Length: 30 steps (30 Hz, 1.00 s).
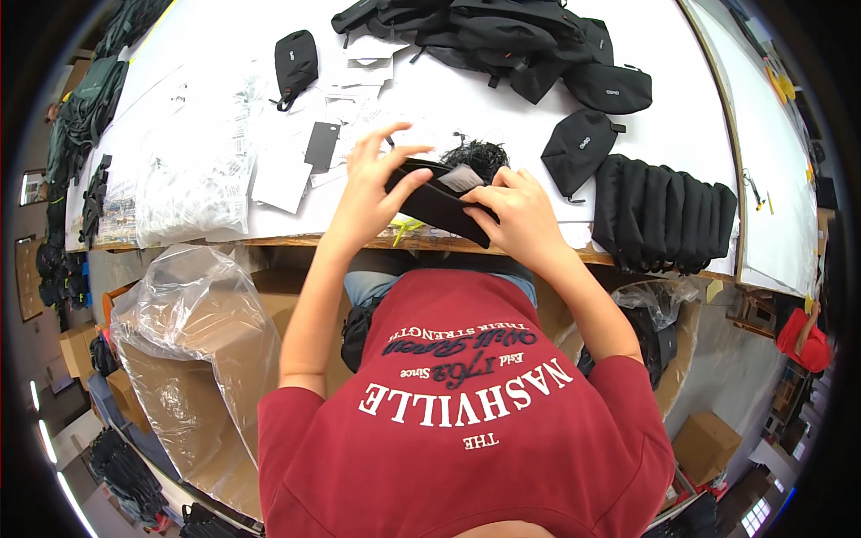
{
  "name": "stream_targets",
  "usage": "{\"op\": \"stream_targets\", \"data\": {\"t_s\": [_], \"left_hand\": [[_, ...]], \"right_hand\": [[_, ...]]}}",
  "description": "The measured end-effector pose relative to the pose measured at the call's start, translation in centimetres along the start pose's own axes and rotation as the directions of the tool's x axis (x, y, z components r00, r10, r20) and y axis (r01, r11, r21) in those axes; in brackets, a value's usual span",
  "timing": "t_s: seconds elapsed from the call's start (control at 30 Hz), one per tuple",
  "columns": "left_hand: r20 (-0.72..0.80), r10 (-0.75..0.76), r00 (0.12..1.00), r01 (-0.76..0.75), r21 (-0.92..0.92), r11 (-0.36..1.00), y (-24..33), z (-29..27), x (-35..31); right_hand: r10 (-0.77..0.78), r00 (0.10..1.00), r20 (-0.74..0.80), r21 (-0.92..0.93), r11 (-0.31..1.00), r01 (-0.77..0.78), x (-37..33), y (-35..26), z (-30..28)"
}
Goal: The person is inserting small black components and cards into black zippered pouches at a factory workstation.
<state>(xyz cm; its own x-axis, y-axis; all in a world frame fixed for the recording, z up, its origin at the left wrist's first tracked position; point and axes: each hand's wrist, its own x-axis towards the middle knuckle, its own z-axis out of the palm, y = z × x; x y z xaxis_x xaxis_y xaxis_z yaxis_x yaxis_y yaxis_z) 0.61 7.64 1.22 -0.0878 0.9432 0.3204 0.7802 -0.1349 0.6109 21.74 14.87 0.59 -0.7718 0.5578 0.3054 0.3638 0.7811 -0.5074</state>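
A small black fabric pouch (446,208) is held tilted at the table's front edge, its mouth parted. Inside the opening a white label (461,178) shows. My left hand (377,175) grips the pouch's left end, thumb on the near side and the other fingers raised and spread beyond it. My right hand (518,208) pinches the right end near the label, fingers bent. Just behind the pouch lies a tangle of black cords (480,156). Exactly how the left fingertips touch the far side is hidden.
A heap of black pouches (502,40) lies at the back, with a row of them (664,213) on the right. Clear plastic bags (193,170) cover the left, beside white papers (287,170) and a dark tag (321,143). A plastic-lined carton (193,359) stands below.
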Motion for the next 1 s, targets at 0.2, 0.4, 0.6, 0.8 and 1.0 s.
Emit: {"op": "stream_targets", "data": {"t_s": [0.2, 0.4, 0.6, 0.8, 1.0], "left_hand": [[-0.313, -0.442, 0.840, 0.223, -0.544, 0.809, -1.4, 2.5, -3.2], [0.246, -0.636, 0.731, 0.140, -0.967, -0.213, -3.2, 4.8, -4.3], [0.194, -0.704, 0.683, 0.000, -0.964, -0.265, -2.3, 3.3, -2.1], [0.148, -0.711, 0.687, -0.098, -0.951, -0.293, -2.6, 1.7, -2.2], [0.104, -0.708, 0.699, -0.149, -0.947, -0.285, -2.3, 1.0, -2.2]], "right_hand": [[-0.029, 0.995, -0.093, 0.007, 1.000, 0.030, 1.2, -1.3, 0.0], [0.021, 0.989, -0.147, 0.123, 0.992, -0.003, 2.4, -2.9, 0.1], [0.128, 0.946, -0.299, 0.395, 0.919, 0.001, 2.4, -2.4, -0.5], [0.286, 0.936, -0.206, 0.470, 0.868, -0.162, 0.8, -1.1, -1.7], [0.211, 0.959, -0.187, 0.442, 0.890, -0.109, 0.3, -1.7, -1.2]]}}
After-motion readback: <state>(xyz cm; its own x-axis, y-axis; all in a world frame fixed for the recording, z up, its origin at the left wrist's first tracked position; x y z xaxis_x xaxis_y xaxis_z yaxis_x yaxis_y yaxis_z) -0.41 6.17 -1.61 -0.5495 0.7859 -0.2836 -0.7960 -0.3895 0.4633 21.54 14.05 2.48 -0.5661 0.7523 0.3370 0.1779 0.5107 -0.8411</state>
